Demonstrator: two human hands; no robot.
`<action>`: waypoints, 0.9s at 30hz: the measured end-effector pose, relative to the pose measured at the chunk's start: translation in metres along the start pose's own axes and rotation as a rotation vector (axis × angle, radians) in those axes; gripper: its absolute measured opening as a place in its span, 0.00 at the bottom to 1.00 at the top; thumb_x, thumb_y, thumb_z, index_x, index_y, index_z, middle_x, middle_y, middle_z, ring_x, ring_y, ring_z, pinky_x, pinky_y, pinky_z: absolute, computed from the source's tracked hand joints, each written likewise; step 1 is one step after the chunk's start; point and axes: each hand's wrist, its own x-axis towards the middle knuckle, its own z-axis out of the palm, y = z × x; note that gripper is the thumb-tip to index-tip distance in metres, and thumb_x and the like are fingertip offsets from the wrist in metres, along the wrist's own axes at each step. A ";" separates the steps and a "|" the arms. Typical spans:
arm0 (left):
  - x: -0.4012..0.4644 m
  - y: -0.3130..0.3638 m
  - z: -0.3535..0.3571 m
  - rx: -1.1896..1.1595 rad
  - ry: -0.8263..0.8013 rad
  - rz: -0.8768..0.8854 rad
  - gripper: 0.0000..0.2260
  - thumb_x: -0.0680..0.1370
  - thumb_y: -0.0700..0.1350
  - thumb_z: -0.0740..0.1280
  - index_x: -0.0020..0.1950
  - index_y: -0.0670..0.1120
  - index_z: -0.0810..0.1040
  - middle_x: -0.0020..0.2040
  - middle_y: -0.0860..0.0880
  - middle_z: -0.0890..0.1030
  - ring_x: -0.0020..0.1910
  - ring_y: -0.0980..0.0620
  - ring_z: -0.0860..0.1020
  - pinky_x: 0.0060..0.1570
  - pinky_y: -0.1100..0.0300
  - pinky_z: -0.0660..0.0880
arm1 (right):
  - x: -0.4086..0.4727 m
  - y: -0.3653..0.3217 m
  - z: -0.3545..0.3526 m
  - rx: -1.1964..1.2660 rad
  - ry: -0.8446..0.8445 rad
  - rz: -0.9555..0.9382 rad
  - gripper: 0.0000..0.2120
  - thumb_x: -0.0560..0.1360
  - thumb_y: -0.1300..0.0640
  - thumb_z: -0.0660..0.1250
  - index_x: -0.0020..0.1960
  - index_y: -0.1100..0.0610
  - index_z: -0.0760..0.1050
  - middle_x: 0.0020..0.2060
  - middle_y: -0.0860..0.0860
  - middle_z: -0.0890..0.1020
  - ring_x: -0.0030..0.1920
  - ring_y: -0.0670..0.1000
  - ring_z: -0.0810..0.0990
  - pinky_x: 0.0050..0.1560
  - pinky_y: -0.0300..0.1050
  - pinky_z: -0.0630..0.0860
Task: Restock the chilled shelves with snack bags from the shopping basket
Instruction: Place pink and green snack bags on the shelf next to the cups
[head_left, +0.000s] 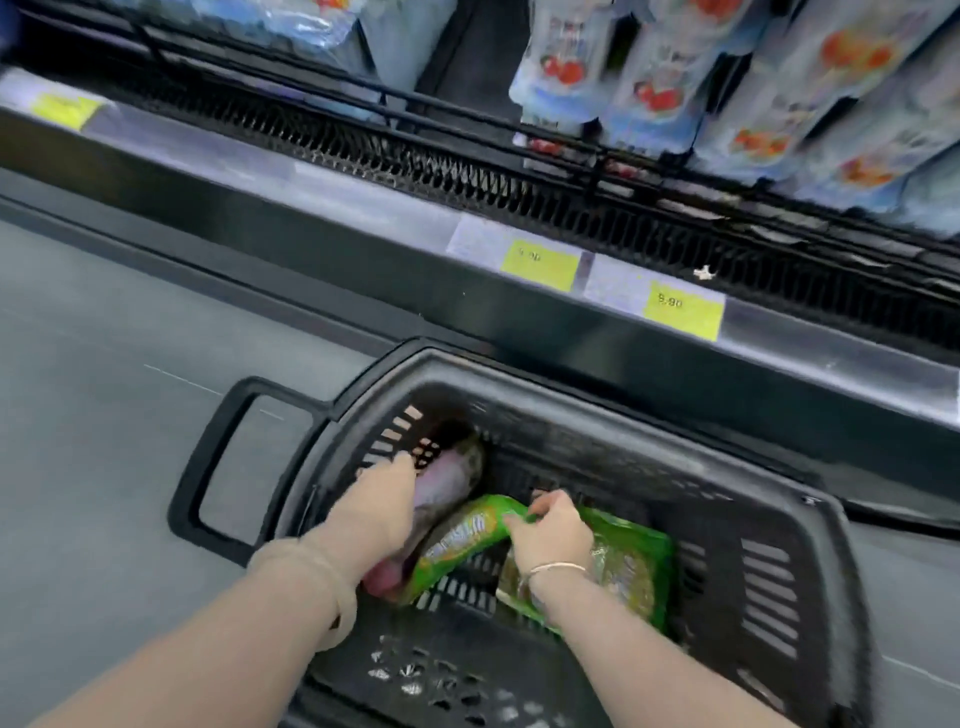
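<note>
- Floor (104, 312): smooth grey surface, faint seam lines; the shopping basket (779, 561) sits on it, hard against the foot of the chilled cabinet.
- Cabinet front edge (363, 244), beyond the basket: dark, straight band with a clear label strip carrying yellow price tags (683, 314); the print is blurred, so I do not vouch for the figures.
- Behind that edge: a black slotted air grille (467, 171), ribbed along its length.
- Shelf above the grille, beyond the basket's far right corner: upright glossy pouches (660, 78), pale blue with red-orange fruit pictures, packed close; more pale packs stand to the far left, blurred.
- Basket: black moulded plastic, rounded rectangle, slotted walls and perforated floor, a loop handle (218, 467) folded out on its left side.
- My left hand (379, 512), inside the basket at its left wall: grip wrapped round a pinkish-purple snack bag (447, 483), soft and crinkled, tilted with one end toward the far left corner.
- My right hand (550, 530), inside the basket near its middle: grip pinching the top edge of a green snack bag (457, 545), shiny film with yellow lettering.
- A second green bag (634, 571) lies flat on the basket floor under my right wrist, which wears a thin bracelet (556, 567).
- The green and purple bags touch, just beside each other.
</note>
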 end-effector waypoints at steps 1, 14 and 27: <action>0.005 -0.001 0.009 0.073 -0.027 -0.016 0.16 0.77 0.38 0.59 0.64 0.39 0.64 0.64 0.40 0.73 0.64 0.42 0.73 0.61 0.53 0.68 | 0.003 0.005 0.010 -0.056 -0.029 -0.013 0.07 0.71 0.55 0.67 0.47 0.53 0.71 0.53 0.55 0.82 0.54 0.57 0.79 0.50 0.43 0.72; 0.030 -0.005 0.012 -0.236 -0.288 -0.108 0.10 0.72 0.32 0.57 0.43 0.34 0.79 0.29 0.42 0.78 0.26 0.48 0.79 0.26 0.60 0.74 | -0.002 0.026 0.047 -0.563 -0.239 -0.106 0.29 0.70 0.52 0.68 0.67 0.53 0.61 0.64 0.57 0.69 0.66 0.58 0.68 0.62 0.47 0.69; 0.029 -0.001 -0.003 0.106 -0.324 0.208 0.16 0.70 0.36 0.64 0.57 0.38 0.79 0.53 0.38 0.82 0.53 0.41 0.80 0.44 0.57 0.76 | 0.016 0.030 0.066 0.378 -0.008 0.770 0.40 0.65 0.61 0.76 0.68 0.67 0.56 0.65 0.67 0.68 0.63 0.63 0.71 0.64 0.52 0.68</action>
